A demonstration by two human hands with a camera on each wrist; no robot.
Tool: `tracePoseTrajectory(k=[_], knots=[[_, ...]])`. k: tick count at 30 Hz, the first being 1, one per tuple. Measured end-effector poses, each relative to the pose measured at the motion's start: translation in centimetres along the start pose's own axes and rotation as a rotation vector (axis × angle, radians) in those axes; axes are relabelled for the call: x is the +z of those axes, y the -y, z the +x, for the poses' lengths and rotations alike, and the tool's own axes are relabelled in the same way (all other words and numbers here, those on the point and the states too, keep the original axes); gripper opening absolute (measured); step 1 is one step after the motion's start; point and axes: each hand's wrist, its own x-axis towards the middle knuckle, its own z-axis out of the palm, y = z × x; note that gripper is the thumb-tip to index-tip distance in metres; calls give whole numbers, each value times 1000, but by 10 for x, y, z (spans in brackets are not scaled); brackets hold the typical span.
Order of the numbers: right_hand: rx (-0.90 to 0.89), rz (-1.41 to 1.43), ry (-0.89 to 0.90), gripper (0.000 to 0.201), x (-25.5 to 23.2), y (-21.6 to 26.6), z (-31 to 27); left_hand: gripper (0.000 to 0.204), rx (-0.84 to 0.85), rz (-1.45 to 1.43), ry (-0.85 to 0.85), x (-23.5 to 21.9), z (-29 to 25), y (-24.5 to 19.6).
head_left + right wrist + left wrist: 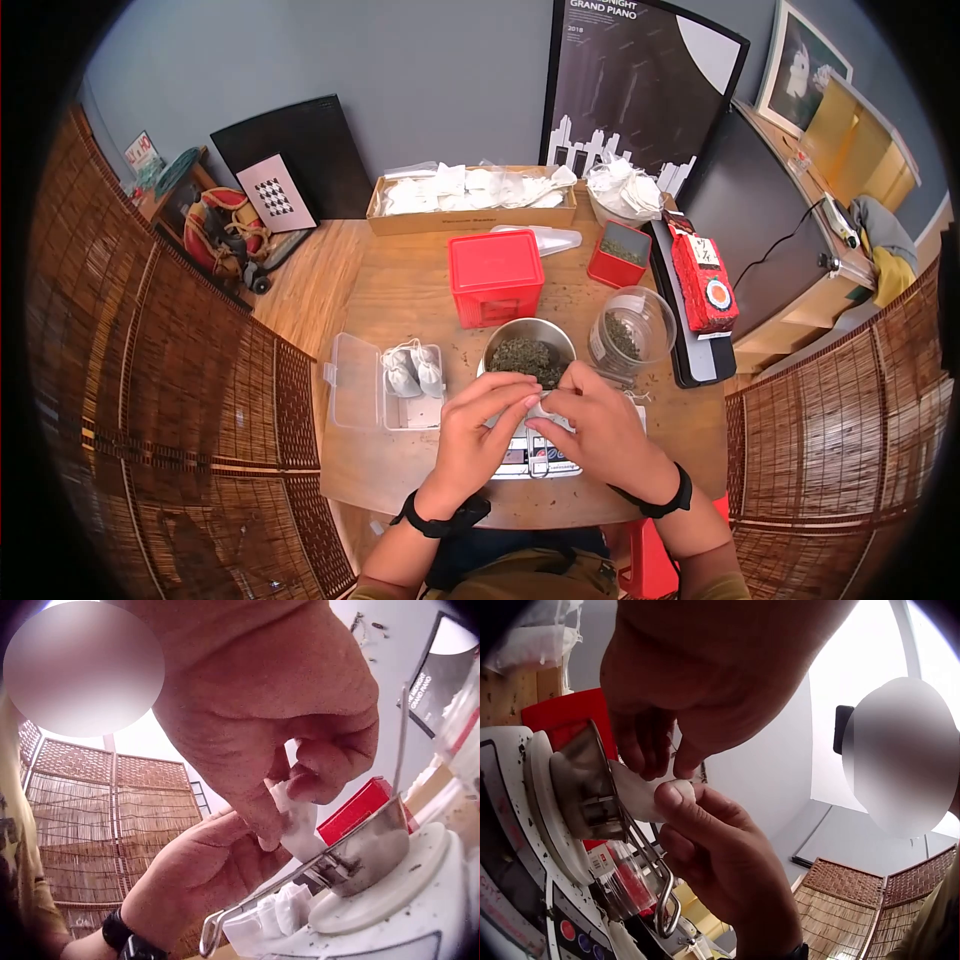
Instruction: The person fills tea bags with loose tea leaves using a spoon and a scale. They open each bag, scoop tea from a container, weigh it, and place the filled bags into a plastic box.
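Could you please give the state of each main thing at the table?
White bag: held by left hand and right hand
Metal bowl: holds dried leaves
Scale: under bowl, reading unclear
Plastic box: lid open, pouches inside
Red box: lid closed
Red tin: open, leaves inside
Clear jar: partly filled with leaves
Cardboard box: open, filled with white items
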Motion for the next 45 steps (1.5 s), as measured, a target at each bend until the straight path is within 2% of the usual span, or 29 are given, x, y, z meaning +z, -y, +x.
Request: tracePoseTrajectory(k=[5,7,11,14,15,17,19,21,22,24,27,33,36,40,42,45], knots=[[20,-57,46,24,0,0,1,11,-11,9,-11,-2,-1,0],[-32,11,-62,25,5,-4,0,12,-7,12,-17,-2,0,1],[9,166,-177,28,-2,2,-5,11,-19,15,-60,-1,0,2],[138,93,-481,38,-8,-14,-30,11,-31,-5,-101,-2,-1,8],[140,90,-482,38,-8,-23,-36,11,-35,-20,-113,-2,-2,9],[277,128,-610,47,-8,-40,-44,12,-40,-35,-124,-1,-2,9],[272,88,-545,51,-5,-54,-48,12,-47,-47,-133,1,-4,11],[452,557,-402,47,2,-57,-47,12,-59,-135,-149,3,-6,14],[452,557,-406,47,5,-56,-44,12,-57,-136,-146,3,-6,14],[614,969,-366,37,10,-54,-36,13,-92,-201,-134,2,-9,13],[646,1113,-403,27,23,-63,-29,15,-85,-253,-94,-1,-10,16],[623,1200,-580,25,33,-66,-22,15,-126,-179,-22,-7,-2,14],[609,1230,-636,27,26,-68,-22,15,-95,-151,-2,-6,1,16],[616,1266,-663,27,8,-62,-20,15,-84,-125,-1,-4,3,17],[568,1278,-642,26,-3,-56,-18,14,-50,-101,-61,-1,5,15],[538,1293,-602,26,-16,-49,-14,13,-84,-82,-78,2,6,14]])
